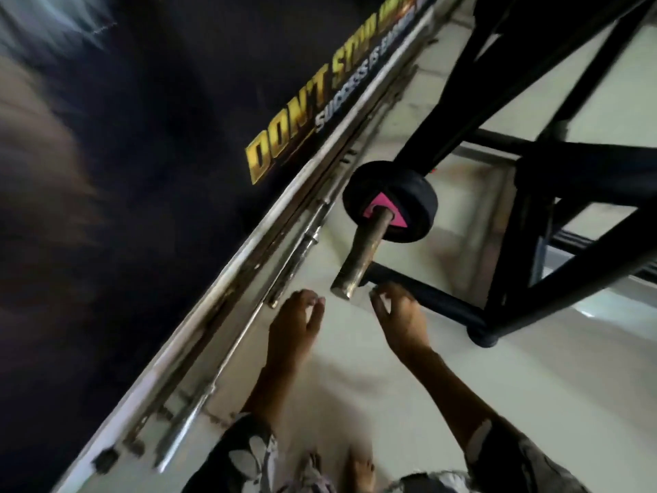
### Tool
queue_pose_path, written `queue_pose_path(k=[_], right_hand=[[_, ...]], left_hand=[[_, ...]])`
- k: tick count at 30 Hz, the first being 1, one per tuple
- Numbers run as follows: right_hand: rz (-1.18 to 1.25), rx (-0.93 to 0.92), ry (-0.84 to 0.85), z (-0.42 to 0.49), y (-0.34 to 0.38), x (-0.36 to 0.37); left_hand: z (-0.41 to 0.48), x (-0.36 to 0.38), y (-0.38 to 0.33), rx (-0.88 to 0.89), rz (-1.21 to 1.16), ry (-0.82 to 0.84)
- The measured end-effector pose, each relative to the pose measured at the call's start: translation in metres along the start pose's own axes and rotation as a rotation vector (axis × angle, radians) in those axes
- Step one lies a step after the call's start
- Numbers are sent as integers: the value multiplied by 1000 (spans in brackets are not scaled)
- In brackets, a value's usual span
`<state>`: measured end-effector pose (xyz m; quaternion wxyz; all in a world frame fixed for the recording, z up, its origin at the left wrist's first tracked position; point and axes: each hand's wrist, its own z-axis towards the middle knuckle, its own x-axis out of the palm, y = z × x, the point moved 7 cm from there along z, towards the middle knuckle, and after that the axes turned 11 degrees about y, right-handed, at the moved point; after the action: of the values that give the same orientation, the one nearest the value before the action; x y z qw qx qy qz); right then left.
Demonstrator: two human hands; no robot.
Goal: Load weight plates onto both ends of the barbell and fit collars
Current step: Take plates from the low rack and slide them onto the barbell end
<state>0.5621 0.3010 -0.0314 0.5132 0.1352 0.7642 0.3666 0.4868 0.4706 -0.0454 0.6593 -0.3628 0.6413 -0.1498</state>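
Observation:
The barbell's bare metal sleeve point(359, 259) points toward me from the black rack. A small black weight plate point(412, 197) with a pink triangular label sits on the sleeve, pushed in toward the rack. My left hand point(297, 320) hovers just left of the sleeve's tip, fingers curled and apart, holding nothing. My right hand point(400, 316) hovers just right of the tip, fingers also apart and empty. Neither hand touches the bar. No collar shows on the sleeve.
The black steel rack frame point(526, 243) stands to the right, one foot point(481, 336) on the pale floor. A dark wall banner point(295, 129) with gold lettering runs along the left. Several metal bars point(284, 265) lie along the wall's base. My feet show at the bottom.

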Motion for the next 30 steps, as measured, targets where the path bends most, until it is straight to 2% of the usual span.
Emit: queue_pose_path(k=[3, 5, 7, 10, 16, 20, 27, 30], right_hand=[[3, -30, -238, 70, -16, -33], [9, 20, -382, 114, -39, -50], [33, 126, -449, 150, -62, -57], [100, 186, -471, 186, -80, -54], [202, 140, -666, 191, -88, -44], [234, 140, -763, 189, -90, -45], [206, 129, -771, 174, -97, -42], [285, 47, -642, 175, -106, -41]], left_hand=[[101, 11, 17, -2, -146, 9], [171, 32, 33, -29, -273, 35], [225, 55, 47, -60, -365, 79], [282, 81, 50, 29, -460, 132], [307, 91, 33, 135, -630, 109], [309, 90, 36, 164, -586, 99], [305, 72, 49, 211, -492, 136], [295, 67, 46, 316, -494, 209]])
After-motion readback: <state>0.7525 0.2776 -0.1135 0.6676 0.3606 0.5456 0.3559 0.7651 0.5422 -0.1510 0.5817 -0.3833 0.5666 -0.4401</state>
